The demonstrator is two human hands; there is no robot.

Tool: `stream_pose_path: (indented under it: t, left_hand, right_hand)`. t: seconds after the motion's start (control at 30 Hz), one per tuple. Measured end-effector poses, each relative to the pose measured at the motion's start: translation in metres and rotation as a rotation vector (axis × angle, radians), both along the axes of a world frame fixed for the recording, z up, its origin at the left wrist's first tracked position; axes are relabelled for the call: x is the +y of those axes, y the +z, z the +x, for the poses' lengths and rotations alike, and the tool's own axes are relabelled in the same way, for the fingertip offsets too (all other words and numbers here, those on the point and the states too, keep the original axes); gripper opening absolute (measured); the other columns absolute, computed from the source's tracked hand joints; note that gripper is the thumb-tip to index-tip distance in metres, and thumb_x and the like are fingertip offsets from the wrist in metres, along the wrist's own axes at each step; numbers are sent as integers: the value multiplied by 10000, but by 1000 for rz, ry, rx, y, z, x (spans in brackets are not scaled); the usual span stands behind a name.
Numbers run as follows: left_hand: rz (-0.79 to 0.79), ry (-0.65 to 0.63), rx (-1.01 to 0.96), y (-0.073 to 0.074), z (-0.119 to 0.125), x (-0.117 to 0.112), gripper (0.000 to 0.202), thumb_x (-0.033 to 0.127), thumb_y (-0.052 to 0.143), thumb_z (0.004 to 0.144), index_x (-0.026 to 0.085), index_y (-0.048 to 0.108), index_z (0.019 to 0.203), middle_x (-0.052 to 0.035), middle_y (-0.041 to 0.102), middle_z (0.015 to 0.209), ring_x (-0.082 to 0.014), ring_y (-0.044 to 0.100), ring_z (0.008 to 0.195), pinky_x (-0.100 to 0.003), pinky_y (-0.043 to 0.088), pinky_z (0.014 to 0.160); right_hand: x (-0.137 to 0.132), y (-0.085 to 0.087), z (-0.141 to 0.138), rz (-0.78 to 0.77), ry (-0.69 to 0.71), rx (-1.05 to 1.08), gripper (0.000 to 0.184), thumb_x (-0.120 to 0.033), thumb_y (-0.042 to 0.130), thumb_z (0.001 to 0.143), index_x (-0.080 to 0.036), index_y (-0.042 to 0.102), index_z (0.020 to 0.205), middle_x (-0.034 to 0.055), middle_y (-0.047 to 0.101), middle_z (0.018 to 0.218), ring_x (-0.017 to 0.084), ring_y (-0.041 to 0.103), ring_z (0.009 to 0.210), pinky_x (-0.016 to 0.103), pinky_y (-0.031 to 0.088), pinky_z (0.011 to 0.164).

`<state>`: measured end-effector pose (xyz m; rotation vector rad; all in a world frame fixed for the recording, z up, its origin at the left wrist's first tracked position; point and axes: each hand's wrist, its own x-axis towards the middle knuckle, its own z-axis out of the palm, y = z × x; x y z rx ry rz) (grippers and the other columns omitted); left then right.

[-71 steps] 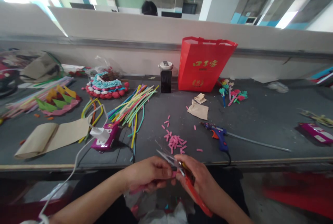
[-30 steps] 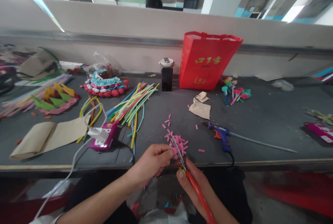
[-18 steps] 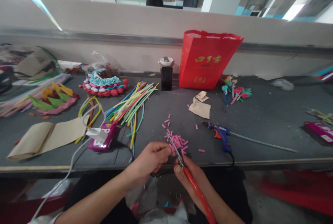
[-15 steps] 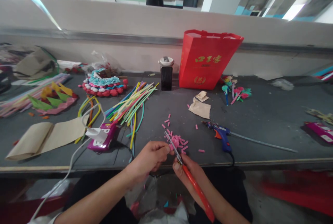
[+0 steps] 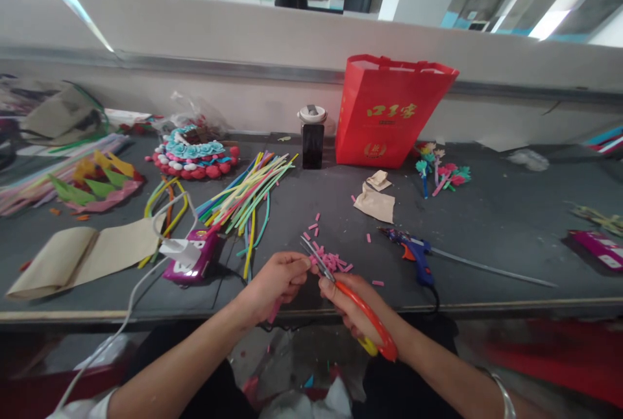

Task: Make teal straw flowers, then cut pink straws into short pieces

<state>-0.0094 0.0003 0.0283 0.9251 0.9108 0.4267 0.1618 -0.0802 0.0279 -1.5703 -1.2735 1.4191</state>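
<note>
My left hand (image 5: 275, 281) is closed in a pinch round a thin pink strip (image 5: 273, 310), whose lower end hangs below the fingers. My right hand (image 5: 351, 305) grips red-handled scissors (image 5: 360, 309). Their blades (image 5: 316, 257) point up and left, beside my left fingertips. Just beyond the blades a heap of short pink cut pieces (image 5: 331, 259) lies on the dark grey table (image 5: 487, 224) near its front edge.
A blue glue gun (image 5: 411, 253) with a glue stick lies right of the pieces. Coloured strips (image 5: 246, 202), a magenta power strip (image 5: 192, 258), brown paper (image 5: 82, 257), a red bag (image 5: 392, 111), a dark bottle (image 5: 311, 140) and flower crafts (image 5: 192, 156) cover the table.
Both hands have risen from below the table edge to just over it. The scissors have swung so that the blades point up-left, and more pink pieces lie near the heap.
</note>
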Motion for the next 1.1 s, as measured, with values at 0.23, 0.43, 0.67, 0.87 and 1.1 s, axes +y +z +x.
stream_pose_path:
  t: [0.23, 0.43, 0.67, 0.87, 1.1]
  left_hand:
    - [-19, -4, -56, -1, -1, 1, 358, 473, 704, 759, 142, 593, 839, 118, 296, 518, -14, 154, 391, -189, 76, 385]
    - [-41, -14, -47, -3, -2, -4, 347, 461, 716, 745, 142, 597, 816, 117, 305, 505, -14, 166, 382, -193, 72, 382]
    - [-69, -20, -41, -2, -2, -7, 330, 439, 718, 732, 143, 591, 804, 114, 331, 499, -11, 174, 376, -193, 75, 383]
    - [-62, -31, -43, -2, -2, -8, 325, 427, 719, 726, 141, 596, 820, 114, 341, 502, -12, 170, 380, -188, 82, 382]
    - [-42, -69, -25, 5, 1, -12, 339, 452, 706, 741, 138, 613, 828, 110, 332, 526, -14, 153, 387, -182, 81, 369]
  right_hand:
    - [0, -3, 3, -137, 20, 38, 436, -638, 519, 872, -224, 442, 759, -75, 333, 575, 66, 280, 429, 177, 197, 359]
    - [-6, 6, 2, -125, 33, -7, 448, -633, 530, 866, -217, 442, 727, -72, 363, 546, 73, 325, 429, 199, 203, 393]
    - [-9, 1, 5, -56, 55, -45, 450, -602, 557, 859, -213, 441, 665, -67, 406, 514, 90, 351, 453, 217, 240, 433]
    - [-12, 4, 5, -73, 20, -37, 451, -598, 634, 809, -202, 475, 661, -69, 430, 513, 76, 343, 428, 210, 222, 413]
    - [-12, 0, 6, -37, 5, -25, 423, -614, 623, 817, -195, 595, 761, -69, 437, 497, 76, 342, 375, 207, 234, 371]
